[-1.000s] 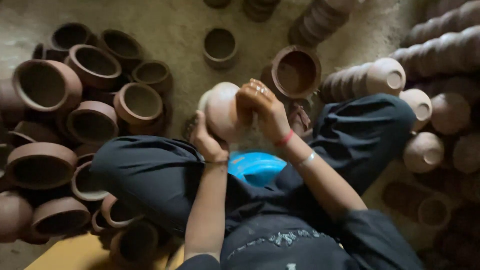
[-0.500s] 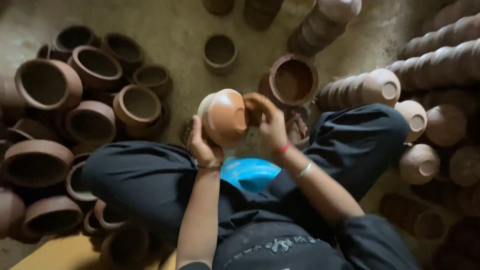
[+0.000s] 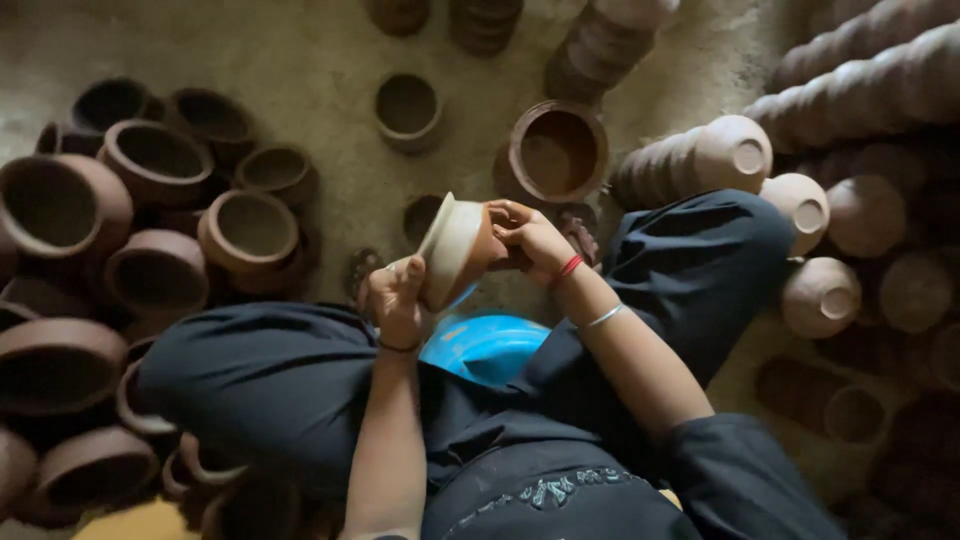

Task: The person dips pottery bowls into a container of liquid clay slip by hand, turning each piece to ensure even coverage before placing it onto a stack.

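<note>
I hold a small clay pot [image 3: 455, 250] between both hands, above my lap. It is tilted on its side, with its pale rim turned to the left. My left hand [image 3: 392, 297] cups the pot from below and the left. My right hand [image 3: 532, 240] grips the pot's rounded brown body on the right; a red band and a thin bangle circle that wrist. Under the pot lies a blue bowl [image 3: 485, 347] between my knees, which are in dark trousers.
Several open clay pots [image 3: 155, 160] crowd the ground at left. A wide pot [image 3: 556, 152] and a smaller one [image 3: 407, 108] stand ahead. Rows of stacked pots lying on their sides [image 3: 730, 155] fill the right side. Bare earth floor [image 3: 300, 60] lies ahead.
The pot has turned in my hands from bottom-up to lying on its side, rim to the left. My right hand has shifted from the top to the right side.
</note>
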